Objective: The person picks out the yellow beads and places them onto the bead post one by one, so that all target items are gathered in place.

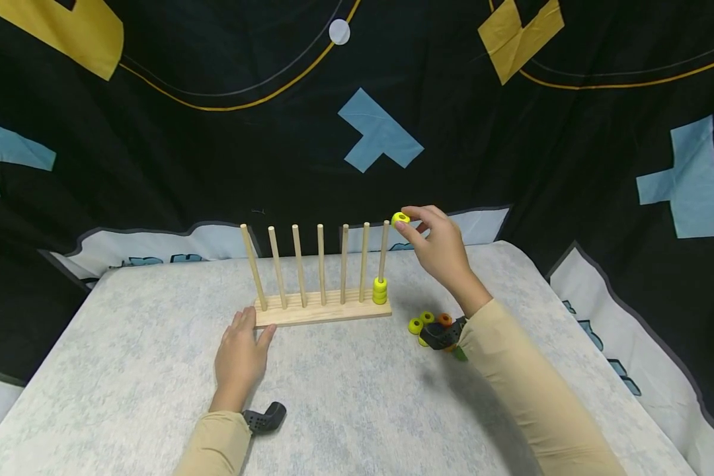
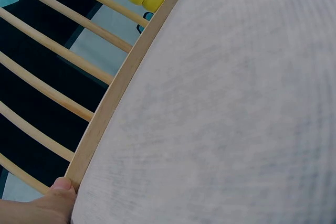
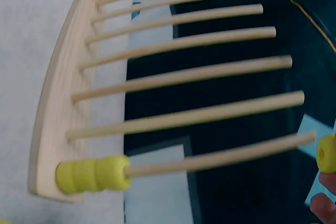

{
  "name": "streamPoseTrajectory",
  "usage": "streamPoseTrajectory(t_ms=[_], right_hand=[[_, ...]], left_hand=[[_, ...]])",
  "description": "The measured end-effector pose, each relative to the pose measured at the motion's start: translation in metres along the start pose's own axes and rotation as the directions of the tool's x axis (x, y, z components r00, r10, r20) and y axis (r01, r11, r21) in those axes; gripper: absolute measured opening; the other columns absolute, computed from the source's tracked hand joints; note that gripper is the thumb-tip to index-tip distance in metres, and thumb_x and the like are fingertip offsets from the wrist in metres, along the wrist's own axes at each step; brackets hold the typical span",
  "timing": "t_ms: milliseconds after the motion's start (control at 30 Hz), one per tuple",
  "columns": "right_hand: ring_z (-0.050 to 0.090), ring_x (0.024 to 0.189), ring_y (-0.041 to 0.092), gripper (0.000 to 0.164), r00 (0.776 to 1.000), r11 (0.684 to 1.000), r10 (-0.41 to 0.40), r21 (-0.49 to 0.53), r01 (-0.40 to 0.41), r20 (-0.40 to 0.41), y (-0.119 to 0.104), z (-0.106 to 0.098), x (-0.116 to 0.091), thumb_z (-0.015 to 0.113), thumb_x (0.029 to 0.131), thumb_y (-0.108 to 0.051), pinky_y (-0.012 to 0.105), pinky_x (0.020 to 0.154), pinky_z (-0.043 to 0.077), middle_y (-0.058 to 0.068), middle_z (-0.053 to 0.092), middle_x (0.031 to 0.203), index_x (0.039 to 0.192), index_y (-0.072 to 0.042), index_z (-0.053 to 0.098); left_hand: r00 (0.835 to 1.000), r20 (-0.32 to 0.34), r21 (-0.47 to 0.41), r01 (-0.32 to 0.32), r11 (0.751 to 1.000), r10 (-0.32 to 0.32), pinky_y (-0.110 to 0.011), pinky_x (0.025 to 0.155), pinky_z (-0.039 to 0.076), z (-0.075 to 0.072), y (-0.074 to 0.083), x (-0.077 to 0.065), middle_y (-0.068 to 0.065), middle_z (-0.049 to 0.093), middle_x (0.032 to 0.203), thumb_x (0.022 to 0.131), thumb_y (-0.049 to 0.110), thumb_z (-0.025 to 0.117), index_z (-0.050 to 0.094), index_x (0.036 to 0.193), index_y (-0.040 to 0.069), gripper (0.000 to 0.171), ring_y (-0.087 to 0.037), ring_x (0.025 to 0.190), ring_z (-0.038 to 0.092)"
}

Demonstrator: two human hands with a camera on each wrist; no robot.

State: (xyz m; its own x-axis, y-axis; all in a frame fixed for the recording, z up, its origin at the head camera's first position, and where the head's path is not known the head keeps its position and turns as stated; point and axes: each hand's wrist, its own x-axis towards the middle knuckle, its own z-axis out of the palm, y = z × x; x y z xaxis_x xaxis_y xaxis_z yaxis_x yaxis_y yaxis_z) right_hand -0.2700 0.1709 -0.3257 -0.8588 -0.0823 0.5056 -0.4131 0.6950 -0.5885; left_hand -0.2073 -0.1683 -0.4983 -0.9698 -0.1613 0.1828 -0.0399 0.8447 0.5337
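A wooden peg rack (image 1: 324,316), a flat base with a row of upright pegs, stands on the table. My left hand (image 1: 238,357) grips its left end, with the thumb along the front edge and fingers on the other side. Three yellow beads (image 1: 379,291) are stacked at the foot of the rightmost peg (image 1: 383,251). Close beside that peg's top, my right hand (image 1: 443,251) pinches another yellow bead (image 1: 400,219) between thumb and fingertips. In the right wrist view the held bead (image 3: 326,153) shows its hole toward the peg tip, slightly apart from it.
Loose yellow beads (image 1: 415,326) lie right of the rack with an orange bead (image 1: 445,320) and a green one (image 1: 459,354), partly hidden by the right wrist's black camera (image 1: 443,335). A dark patterned cloth (image 1: 244,165) hangs behind the pale table (image 1: 333,396).
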Motion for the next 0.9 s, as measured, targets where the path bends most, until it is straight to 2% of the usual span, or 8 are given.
streamPoseTrajectory(t_ms=[233, 500, 900], right_hand=[[0.059, 0.094, 0.018, 0.039, 1.000, 1.000, -0.007, -0.005, 0.007, 0.006, -0.014, 0.005, 0.007, 0.067, 0.096, -0.031, 0.029, 0.066, 0.050, 0.003, 0.065, 0.118, 0.130, -0.013, 0.065], [0.060, 0.094, 0.018, 0.040, 1.000, 1.000, -0.013, -0.013, 0.014, 0.025, -0.016, 0.011, 0.007, 0.067, 0.096, -0.031, 0.029, 0.066, 0.052, 0.003, 0.064, 0.125, 0.132, -0.014, 0.064], [0.055, 0.087, 0.017, 0.042, 0.997, 0.997, 0.003, -0.078, 0.003, 0.078, -0.014, 0.013, 0.005, 0.065, 0.097, -0.036, 0.029, 0.062, 0.047, 0.003, 0.064, 0.129, 0.133, -0.015, 0.063]], left_hand=[[1.000, 0.003, 0.003, 0.006, 1.000, -0.006, -0.054, 0.124, 0.019, 0.000, 0.000, 0.000, -0.025, 0.035, 0.157, 0.101, 0.037, 0.056, 0.033, 0.152, -0.003, 0.069, -0.041, 0.149, 0.027], [1.000, -0.009, -0.003, 0.001, 1.000, -0.001, -0.054, 0.124, 0.020, 0.000, -0.001, -0.001, -0.025, 0.035, 0.156, 0.100, 0.036, 0.057, 0.033, 0.152, -0.003, 0.069, -0.041, 0.149, 0.028], [1.000, -0.017, 0.004, -0.004, 1.000, 0.004, -0.058, 0.122, 0.023, 0.000, 0.000, -0.002, -0.026, 0.036, 0.156, 0.100, 0.036, 0.058, 0.034, 0.151, -0.003, 0.068, -0.042, 0.149, 0.028]])
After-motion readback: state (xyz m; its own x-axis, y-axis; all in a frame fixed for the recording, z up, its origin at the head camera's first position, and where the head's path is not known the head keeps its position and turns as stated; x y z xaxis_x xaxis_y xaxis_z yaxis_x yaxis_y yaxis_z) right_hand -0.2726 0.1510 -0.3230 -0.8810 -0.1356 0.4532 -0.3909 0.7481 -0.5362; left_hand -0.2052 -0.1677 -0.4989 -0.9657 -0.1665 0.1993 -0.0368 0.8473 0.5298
